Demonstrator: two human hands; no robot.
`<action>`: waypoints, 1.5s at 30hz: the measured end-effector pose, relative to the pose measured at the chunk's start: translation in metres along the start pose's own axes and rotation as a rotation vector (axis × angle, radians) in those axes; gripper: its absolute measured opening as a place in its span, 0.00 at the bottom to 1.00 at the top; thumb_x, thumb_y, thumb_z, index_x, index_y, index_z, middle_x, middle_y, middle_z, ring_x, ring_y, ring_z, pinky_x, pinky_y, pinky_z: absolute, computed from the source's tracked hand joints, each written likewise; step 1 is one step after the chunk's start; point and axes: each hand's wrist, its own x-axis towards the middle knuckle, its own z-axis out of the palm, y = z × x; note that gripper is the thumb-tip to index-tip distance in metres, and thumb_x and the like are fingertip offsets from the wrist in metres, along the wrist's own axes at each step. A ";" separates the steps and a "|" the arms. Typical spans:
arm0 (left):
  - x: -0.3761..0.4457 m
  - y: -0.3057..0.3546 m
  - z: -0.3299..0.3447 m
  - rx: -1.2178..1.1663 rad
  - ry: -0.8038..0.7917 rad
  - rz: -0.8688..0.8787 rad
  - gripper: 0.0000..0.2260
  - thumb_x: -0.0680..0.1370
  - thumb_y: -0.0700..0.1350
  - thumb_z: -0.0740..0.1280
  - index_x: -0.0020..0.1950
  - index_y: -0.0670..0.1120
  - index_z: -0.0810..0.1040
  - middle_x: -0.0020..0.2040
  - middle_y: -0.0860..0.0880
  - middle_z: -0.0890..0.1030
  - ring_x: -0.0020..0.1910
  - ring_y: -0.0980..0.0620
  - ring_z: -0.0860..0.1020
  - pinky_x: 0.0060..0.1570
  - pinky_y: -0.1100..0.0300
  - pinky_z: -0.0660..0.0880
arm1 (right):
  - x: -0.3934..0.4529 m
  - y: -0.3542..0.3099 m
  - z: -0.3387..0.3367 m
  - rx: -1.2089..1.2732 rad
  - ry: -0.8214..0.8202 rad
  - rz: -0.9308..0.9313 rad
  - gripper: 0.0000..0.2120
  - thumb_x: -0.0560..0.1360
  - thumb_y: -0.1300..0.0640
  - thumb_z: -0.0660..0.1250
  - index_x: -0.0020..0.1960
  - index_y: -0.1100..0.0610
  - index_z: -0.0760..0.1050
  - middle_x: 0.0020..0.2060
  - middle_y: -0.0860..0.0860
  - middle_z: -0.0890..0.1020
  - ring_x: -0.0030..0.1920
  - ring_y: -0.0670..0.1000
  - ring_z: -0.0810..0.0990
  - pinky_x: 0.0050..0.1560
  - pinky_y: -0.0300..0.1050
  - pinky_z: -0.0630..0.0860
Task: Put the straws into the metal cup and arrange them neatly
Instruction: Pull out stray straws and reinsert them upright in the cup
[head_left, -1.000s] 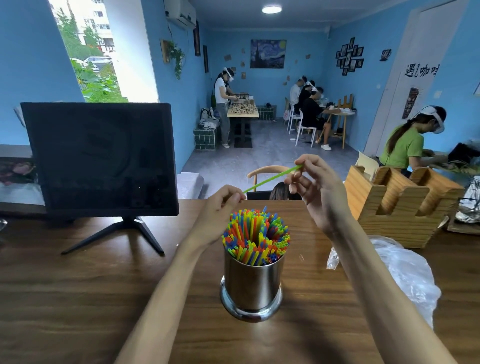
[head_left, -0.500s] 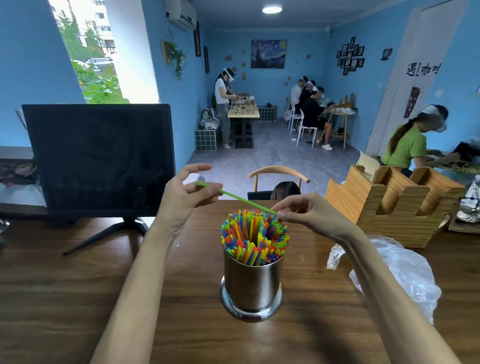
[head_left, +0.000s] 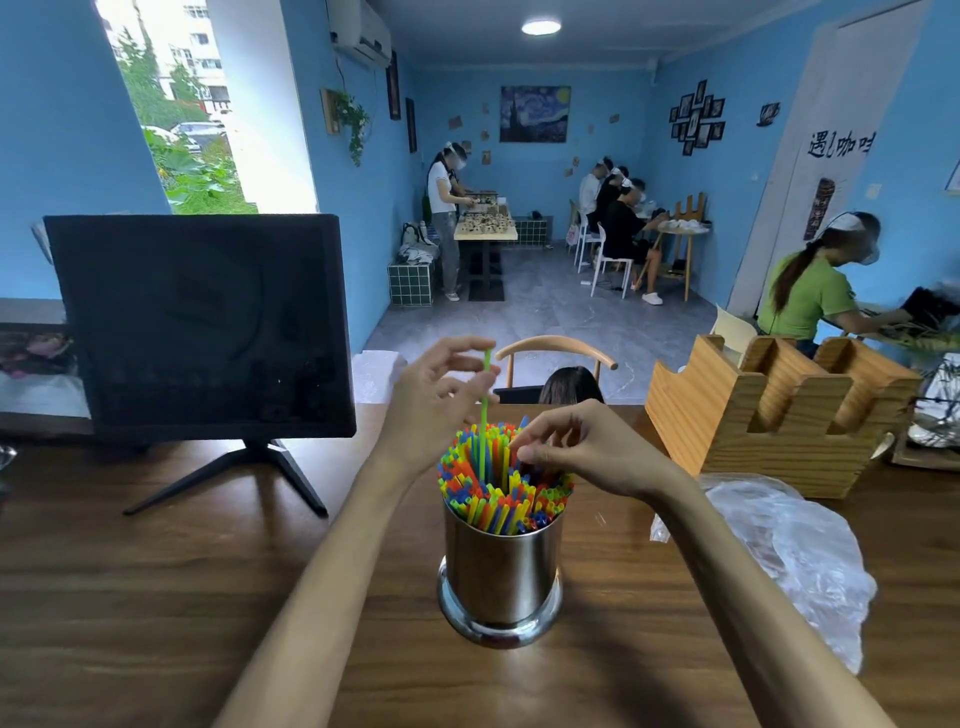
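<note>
Metal cup (head_left: 501, 571): polished steel cylinder with flared base, upright on the wooden desk (head_left: 156, 597) near its front middle, packed close to full with mixed-colour straws (head_left: 498, 493) in red, yellow, blue and green, tops roughly level. Green straw (head_left: 485, 410): 1 piece, near vertical, lower end entering the bundle left of centre, most of its length standing proud of the others. Left hand (head_left: 441, 400): raised behind the cup, thumb and forefinger pinched on the upper part of the green straw, remaining fingers loosely fanned. Right hand (head_left: 582, 447): curled over the right rear of the bundle, fingertips dipped among the straw tops as if parting a gap; whether it grips any 1 straw cannot be told. Plastic bag (head_left: 795, 551): clear, crumpled, on the desk right of the cup, apart from it. Wooden holder (head_left: 779, 415): behind the bag, not involved. Monitor (head_left: 202, 327): dark, on the desk at left. Condition: insertion step, late in the task by appearance. Risks, as judgement: the bundle is tight, so a downward push could buckle or kink the thin green straw if its tip catches on a neighbour; sideways pressure from either hand could tilt the narrow cup or lift adjacent straws out of line
</note>
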 end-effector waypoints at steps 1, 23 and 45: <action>-0.004 -0.005 0.001 0.035 -0.024 -0.024 0.11 0.78 0.39 0.72 0.58 0.50 0.80 0.48 0.48 0.82 0.36 0.54 0.84 0.37 0.61 0.79 | 0.000 0.001 0.000 0.010 0.014 0.000 0.05 0.75 0.54 0.76 0.49 0.53 0.87 0.40 0.51 0.85 0.38 0.46 0.77 0.39 0.37 0.73; -0.017 -0.029 -0.002 0.643 -0.288 0.107 0.08 0.72 0.52 0.78 0.50 0.63 0.86 0.50 0.62 0.77 0.56 0.56 0.70 0.59 0.50 0.71 | 0.003 0.013 0.013 -0.057 0.168 0.048 0.08 0.79 0.59 0.69 0.53 0.47 0.82 0.44 0.42 0.82 0.41 0.48 0.77 0.41 0.36 0.74; 0.001 0.002 -0.028 -0.142 0.353 0.046 0.06 0.76 0.37 0.74 0.44 0.46 0.81 0.39 0.47 0.84 0.34 0.59 0.77 0.37 0.66 0.74 | 0.001 -0.008 -0.009 0.870 0.292 0.048 0.12 0.74 0.50 0.71 0.53 0.55 0.84 0.38 0.54 0.84 0.33 0.48 0.79 0.35 0.39 0.71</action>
